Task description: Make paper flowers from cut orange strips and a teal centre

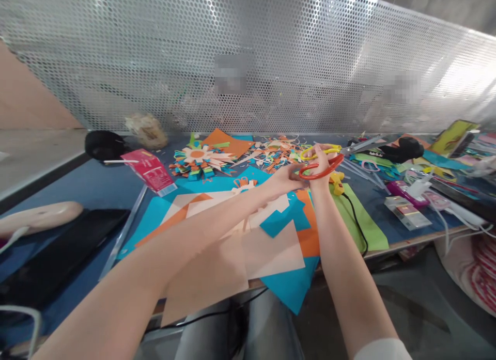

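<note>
A perforated metal panel (174,55) stands behind the blue tabletop (108,189), where peach sheets (275,256) overlap blue ones. Beyond them lie a heap of paper scraps (279,153) and, left of it, a layered paper flower (197,154). Scissors (338,160), blades pointing right, are above the tabletop, the right hand's (321,161) fingers curled around their handles. The left hand (289,178) meets the red loop; whether its fingers pinch, I cannot tell.
</note>
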`<state>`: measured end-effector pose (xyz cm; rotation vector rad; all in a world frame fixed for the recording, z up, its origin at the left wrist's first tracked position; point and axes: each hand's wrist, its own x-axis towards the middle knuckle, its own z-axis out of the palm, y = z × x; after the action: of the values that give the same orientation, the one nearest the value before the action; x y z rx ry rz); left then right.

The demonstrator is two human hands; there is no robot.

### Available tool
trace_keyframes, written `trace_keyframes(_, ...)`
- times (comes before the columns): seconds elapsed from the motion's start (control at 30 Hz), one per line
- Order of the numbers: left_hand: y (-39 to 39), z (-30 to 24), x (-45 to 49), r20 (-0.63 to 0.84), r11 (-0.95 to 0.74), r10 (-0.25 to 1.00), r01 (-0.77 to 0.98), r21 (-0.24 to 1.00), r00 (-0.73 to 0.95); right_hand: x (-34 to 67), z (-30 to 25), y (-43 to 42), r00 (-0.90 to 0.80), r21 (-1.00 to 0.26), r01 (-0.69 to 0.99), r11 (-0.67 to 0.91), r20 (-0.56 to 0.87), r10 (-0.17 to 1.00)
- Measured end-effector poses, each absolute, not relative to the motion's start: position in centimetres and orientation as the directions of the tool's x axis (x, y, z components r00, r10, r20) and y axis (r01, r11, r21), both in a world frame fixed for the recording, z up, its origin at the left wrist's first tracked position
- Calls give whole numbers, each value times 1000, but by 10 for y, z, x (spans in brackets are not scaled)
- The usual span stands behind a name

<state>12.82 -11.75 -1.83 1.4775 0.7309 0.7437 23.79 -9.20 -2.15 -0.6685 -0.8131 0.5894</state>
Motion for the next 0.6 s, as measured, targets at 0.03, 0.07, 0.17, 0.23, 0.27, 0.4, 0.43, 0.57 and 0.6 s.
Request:
trace_keyframes(0.03,-119,-16,129,50,-81,802,25,996,595,237,-22,-91,541,-728,-221,649,462,703)
trace_keyframes(0.07,-120,-15,130,73,-122,800,42,992,596,237,-22,-90,531,-726,-223,650,469,706)
trace_keyframes(0.17,-119,-14,133,75,-121,827,48,991,557,235,-21,-91,523,-695,-228,682,504,687)
trace_keyframes(0.23,-116,-17,134,23,-34,856,12,999,516,235,-18,-93,532,-647,-248,721,531,659)
trace_keyframes(0.27,-114,-18,134,-11,13,863,1,1000,506,235,-16,-94,539,-620,-269,737,537,649)
trace_keyframes(0.4,-107,-27,132,-80,86,858,11,996,507,238,-11,-98,569,-572,-328,752,516,641)
trace_keyframes(0.43,-106,-28,132,-68,70,855,15,997,513,239,-10,-98,577,-579,-322,749,507,640)
trace_keyframes(0.57,-96,-31,130,31,-98,850,101,990,526,242,-12,-98,597,-611,-274,743,497,629)
trace_keyframes(0.6,-90,-31,128,50,-141,855,138,980,517,243,-12,-98,602,-605,-267,750,504,620)
